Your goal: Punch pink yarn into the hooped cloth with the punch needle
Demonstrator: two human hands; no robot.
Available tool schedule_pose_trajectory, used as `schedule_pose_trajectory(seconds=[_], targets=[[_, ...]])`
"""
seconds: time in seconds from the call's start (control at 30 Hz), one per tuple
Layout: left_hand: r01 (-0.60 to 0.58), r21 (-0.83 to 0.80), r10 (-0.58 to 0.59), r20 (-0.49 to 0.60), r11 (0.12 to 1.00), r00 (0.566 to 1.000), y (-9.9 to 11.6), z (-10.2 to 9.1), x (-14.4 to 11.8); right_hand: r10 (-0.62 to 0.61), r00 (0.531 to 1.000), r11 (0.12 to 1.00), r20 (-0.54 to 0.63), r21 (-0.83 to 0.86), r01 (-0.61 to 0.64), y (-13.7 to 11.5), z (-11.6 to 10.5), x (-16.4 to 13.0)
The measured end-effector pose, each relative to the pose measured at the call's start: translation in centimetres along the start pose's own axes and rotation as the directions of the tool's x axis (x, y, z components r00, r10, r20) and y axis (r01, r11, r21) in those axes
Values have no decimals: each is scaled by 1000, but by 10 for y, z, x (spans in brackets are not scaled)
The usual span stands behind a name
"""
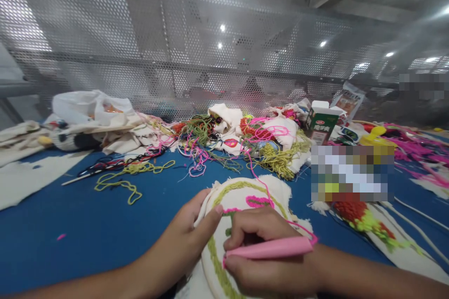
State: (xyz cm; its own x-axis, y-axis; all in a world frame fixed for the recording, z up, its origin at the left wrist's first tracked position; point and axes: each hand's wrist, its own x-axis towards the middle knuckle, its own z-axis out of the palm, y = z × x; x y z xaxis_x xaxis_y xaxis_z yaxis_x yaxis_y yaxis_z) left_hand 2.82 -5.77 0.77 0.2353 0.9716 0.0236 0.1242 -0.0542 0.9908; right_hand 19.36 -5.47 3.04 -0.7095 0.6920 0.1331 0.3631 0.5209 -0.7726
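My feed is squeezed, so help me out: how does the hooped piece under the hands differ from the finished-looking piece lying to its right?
The hooped piece is stretched in a round frame and held by both hands; the right piece lies loose and untouched. The hooped piece shows a green ring outline with a small pink patch, mostly bare cloth; the right piece has dense red, yellow and green tufts. Both are cream cloth with looped yarn, lying on the blue table.
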Motion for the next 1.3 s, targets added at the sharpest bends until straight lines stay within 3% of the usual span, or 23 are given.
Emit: schedule_pose_trajectory(seconds=[0.5,0.77,1.3], targets=[[9,-76,-8,17,997,1000,-3,-2,1,-57,998,996,-20,-64,55,-2,1,3],[1,-189,-22,-106,982,994,-7,-7,4,-58,998,993,-7,-102,57,2,10,30],[24,-267,-45,-76,963,996,-4,-8,3,-26,998,994,-52,-103,20,-3,11,27]])
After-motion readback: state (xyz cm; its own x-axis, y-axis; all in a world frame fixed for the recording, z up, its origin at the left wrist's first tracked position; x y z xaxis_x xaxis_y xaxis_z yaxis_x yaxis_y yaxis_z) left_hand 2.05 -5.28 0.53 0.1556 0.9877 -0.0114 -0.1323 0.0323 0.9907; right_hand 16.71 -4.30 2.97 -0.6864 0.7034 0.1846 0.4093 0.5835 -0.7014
